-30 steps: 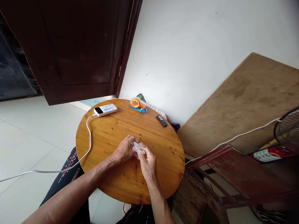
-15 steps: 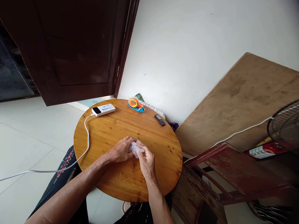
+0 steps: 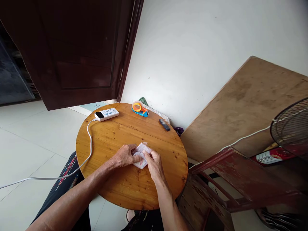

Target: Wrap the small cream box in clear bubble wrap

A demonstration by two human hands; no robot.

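Note:
A small piece of clear bubble wrap [image 3: 140, 163] is spread between my hands above the middle of the round wooden table [image 3: 108, 138]. My left hand [image 3: 126, 155] grips its left side, thumb on top and fingers curled behind. On the right edge, my right hand [image 3: 154, 162] pinches the plastic between thumb and fingers. A small clear tab sticks out at the wrap's top edge. Whether anything lies inside the wrap I cannot tell.
Along the table's far side are a white power bank [image 3: 107, 114] with a white cable [image 3: 90, 141], an orange and blue tape dispenser [image 3: 140, 108] and a blurred dark object [image 3: 164, 124]. A red wooden chair [image 3: 240, 176] and a fan [image 3: 292, 128] stand at right.
The bubble wrap, bunched up before, is now opened flatter and wider. My right hand has shifted slightly right and down, and my left hand has turned a little.

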